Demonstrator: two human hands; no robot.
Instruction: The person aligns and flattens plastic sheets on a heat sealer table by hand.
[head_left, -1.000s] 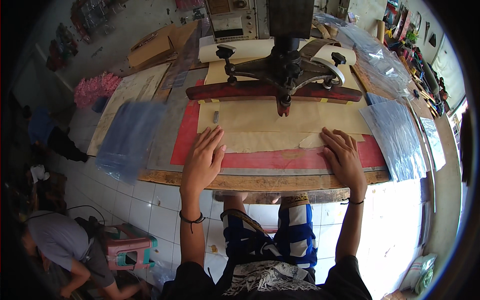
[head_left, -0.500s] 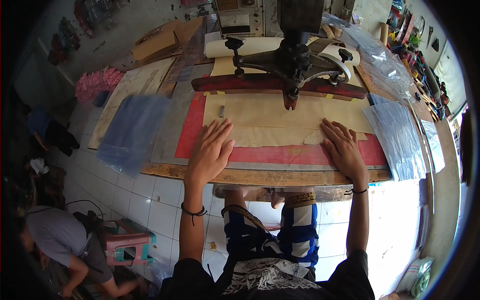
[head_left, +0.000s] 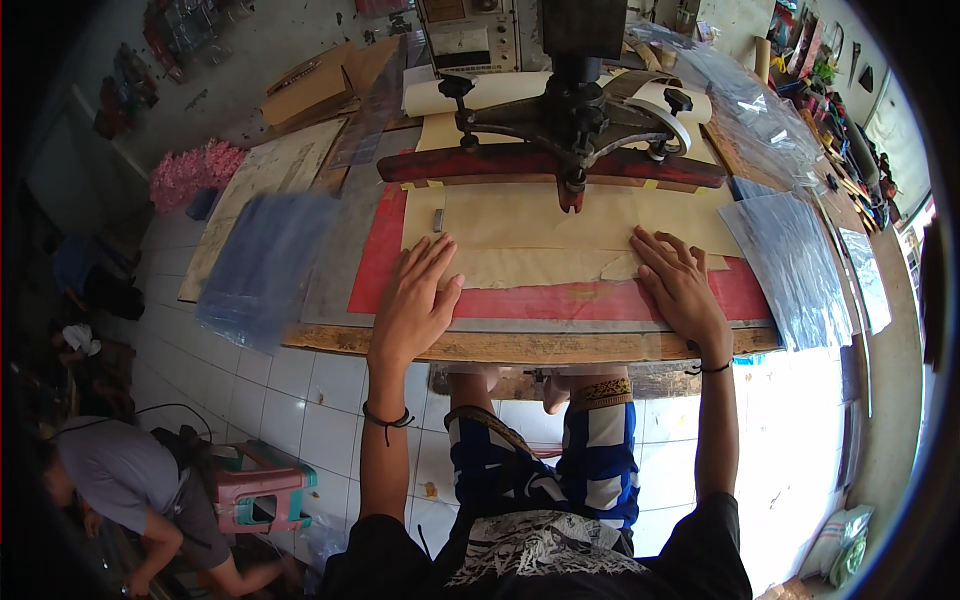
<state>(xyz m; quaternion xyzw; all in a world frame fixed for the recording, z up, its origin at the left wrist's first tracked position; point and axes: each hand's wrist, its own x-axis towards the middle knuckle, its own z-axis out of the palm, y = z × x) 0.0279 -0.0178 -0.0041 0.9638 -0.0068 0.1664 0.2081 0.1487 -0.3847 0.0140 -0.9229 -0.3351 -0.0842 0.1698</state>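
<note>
My left hand point(head_left: 415, 295) lies flat with fingers stretched out, at the left part of a tan paper sheet point(head_left: 540, 222) on the worktable. A small grey metal piece point(head_left: 438, 219) sits just beyond its fingertips. On the right side, my right hand point(head_left: 685, 290) rests flat, fingers a little spread, over the sheet's torn near edge and the red sheet point(head_left: 530, 303) beneath. Neither hand grips anything. Above the paper, beyond my hands, hangs a black metal press head point(head_left: 570, 115) with a long dark red bar point(head_left: 480, 162).
Stacks of clear plastic sheets lie at the left point(head_left: 265, 265) and right point(head_left: 790, 265) of the table. A wooden edge point(head_left: 500, 347) runs along its front. A pale roll point(head_left: 490, 95) lies behind the press. At lower left a person point(head_left: 130, 480) bends beside a pink and green stool point(head_left: 262, 495).
My right hand has slid slightly left over the paper. The left hand stays in about the same place, and the whole view has shifted a little.
</note>
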